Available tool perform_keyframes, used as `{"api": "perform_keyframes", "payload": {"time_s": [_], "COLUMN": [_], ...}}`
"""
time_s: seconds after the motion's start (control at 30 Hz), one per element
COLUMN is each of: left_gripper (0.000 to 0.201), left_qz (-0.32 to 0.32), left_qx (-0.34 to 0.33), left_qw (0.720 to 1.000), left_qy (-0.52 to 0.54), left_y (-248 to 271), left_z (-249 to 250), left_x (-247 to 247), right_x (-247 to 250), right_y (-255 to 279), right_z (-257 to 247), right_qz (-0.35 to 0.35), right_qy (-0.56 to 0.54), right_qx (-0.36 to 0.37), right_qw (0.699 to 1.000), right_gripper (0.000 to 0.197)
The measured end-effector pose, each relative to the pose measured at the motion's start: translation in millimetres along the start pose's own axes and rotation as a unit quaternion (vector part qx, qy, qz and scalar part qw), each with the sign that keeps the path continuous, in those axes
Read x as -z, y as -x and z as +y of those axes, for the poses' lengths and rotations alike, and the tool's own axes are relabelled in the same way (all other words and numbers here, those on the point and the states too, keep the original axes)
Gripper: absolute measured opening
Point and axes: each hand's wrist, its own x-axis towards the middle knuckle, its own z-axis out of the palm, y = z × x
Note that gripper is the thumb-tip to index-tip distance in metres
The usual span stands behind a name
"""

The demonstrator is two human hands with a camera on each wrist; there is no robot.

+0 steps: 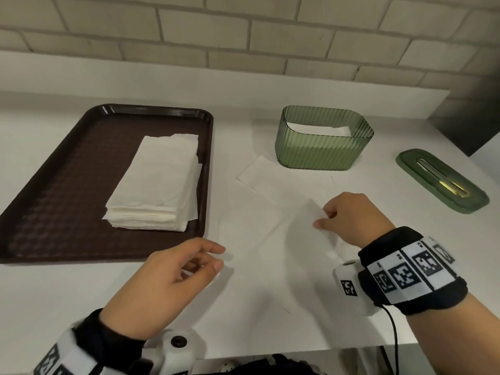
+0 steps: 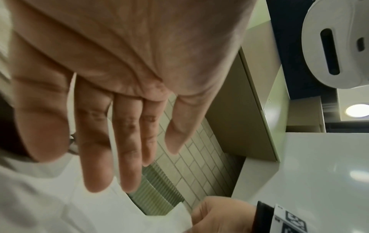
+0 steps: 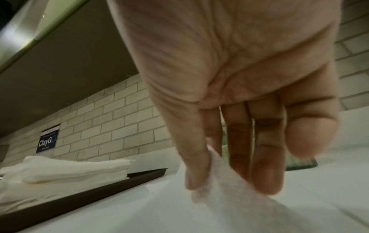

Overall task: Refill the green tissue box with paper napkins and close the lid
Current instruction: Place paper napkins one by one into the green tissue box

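With the right hand [image 1: 351, 217] pinching the unfolded napkin [image 1: 259, 234] (thin stuff) and the left hand [image 1: 173, 277] loose beside it, a one-sided pull may tear or crumple it.

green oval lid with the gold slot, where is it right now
In the head view the green oval lid lies flat on the white counter at the far right, apart from the open green ribbed tissue box on its left, beyond the right hand.

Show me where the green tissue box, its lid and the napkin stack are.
green tissue box [image 1: 319, 151], head view, on its ribbed front wall.
lid [image 1: 422, 169], head view, on the flat top beside the slot.
napkin stack [image 1: 159, 180], head view, on the top napkin's middle.
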Motion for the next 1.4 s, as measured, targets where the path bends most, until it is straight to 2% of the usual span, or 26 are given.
{"api": "perform_keyframes", "payload": {"time_s": [0.13,0.27,0.47,0.57,0.67,0.73,0.87,0.97,1.03,1.17,1.3,1.4], "left_gripper": [0.015,0.015,0.014,0.016,0.022,0.031,0.061,0.072,0.07,0.061,0.055,0.059], "left_qz": [-0.014,-0.028,-0.007,-0.034,-0.053,-0.066,-0.116,-0.136,-0.145,-0.174,-0.185,-0.175], "left_qx": [-0.007,-0.011,0.002,0.011,0.027,0.042,0.083,0.106,0.12,0.14,0.124,0.133], "left_qw": [1.0,0.998,0.994,0.99,0.982,0.964,0.905,0.88,0.874,0.86,0.822,0.806], "left_qy": [-0.02,-0.055,-0.111,-0.137,-0.18,-0.254,-0.402,-0.442,-0.448,-0.459,-0.524,-0.549], "left_y": [-7.5,-21.2,-47.5,-65.1,-88.8,-105.1,-129.6,-140.6,-145.1,-152.9,-155.8,-152.3], "left_z": [9.5,23.7,50.3,55.8,57.1,59.4,65.3,68.2,71.2,79.2,85.8,89.3], "left_x": [-5.8,-11.9,-26.6,-33.7,-37.7,-38.1,-37.8,-36.4,-35.3,-37.1,-40.1,-40.4], "right_x": [13.4,27.2,52.9,60.4,61.9,60.1,55.0,54.8,56.7,62.6,60.3,62.4], "right_y": [10.0,25.5,53.2,67.3,77.6,82.6,88.7,87.5,87.3,87.0,83.6,77.7], "right_z": [12.0,28.2,64.5,86.5,107.8,121.7,149.5,172.6,185.0,196.0,211.3,224.5], "right_qz": [0.037,0.091,0.082,0.088,0.102,0.105,0.106,0.116,0.13,0.135,0.127,0.128], "right_qy": [-0.027,-0.057,-0.172,-0.255,-0.331,-0.367,-0.428,-0.462,-0.468,-0.479,-0.488,-0.485], "right_qx": [-0.008,0.037,0.06,0.074,0.058,0.044,0.021,-0.001,-0.001,0.013,0.021,0.028], "right_qw": [0.999,0.994,0.98,0.96,0.936,0.923,0.897,0.879,0.874,0.867,0.863,0.865], "right_gripper": [0.041,0.037,0.013,0.009,0.006,0.014,0.065,0.075,0.067,0.028,0.025,0.023]}}
